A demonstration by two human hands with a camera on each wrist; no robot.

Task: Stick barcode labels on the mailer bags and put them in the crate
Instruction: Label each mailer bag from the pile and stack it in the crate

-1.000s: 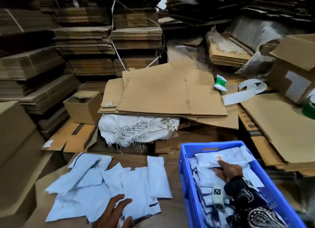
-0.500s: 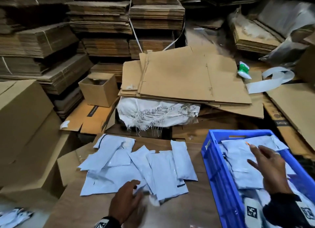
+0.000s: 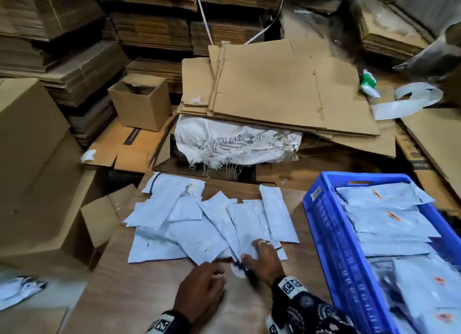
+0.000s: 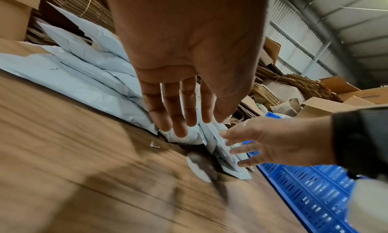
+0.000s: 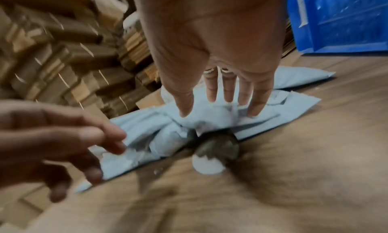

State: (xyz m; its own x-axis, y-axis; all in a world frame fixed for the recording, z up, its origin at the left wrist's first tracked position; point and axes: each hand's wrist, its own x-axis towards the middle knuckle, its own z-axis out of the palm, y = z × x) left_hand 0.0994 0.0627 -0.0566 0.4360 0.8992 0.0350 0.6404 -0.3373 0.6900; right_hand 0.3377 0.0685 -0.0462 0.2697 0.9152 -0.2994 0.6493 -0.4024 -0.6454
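Note:
Several pale blue mailer bags point(image 3: 199, 223) lie fanned out on the wooden table point(image 3: 139, 291). My right hand point(image 3: 250, 250) lies with straight fingers on the near edge of the pile point(image 5: 210, 120). Close to its left, my left hand point(image 3: 217, 271) hovers at the pile's near corner with loose fingers, holding nothing. A small white round roll point(image 3: 237, 272) lies on the table between the hands, also visible from the wrists point(image 4: 199, 168) point(image 5: 210, 165). The blue crate point(image 3: 324, 233) stands at the right with several mailers point(image 3: 389, 223) inside, some bearing small orange marks.
Flattened cardboard sheets point(image 3: 287, 89) and a white woven sack point(image 3: 232, 141) lie beyond the table. An open small carton point(image 3: 139, 101) and large boxes point(image 3: 30, 159) stand at the left. Stacks of bundled cardboard fill the back. More mailers point(image 3: 17, 291) lie on the floor at the left.
My right hand has come out of the crate and moved left onto the near edge of the mailer pile. My left hand has stayed by the pile's near edge.

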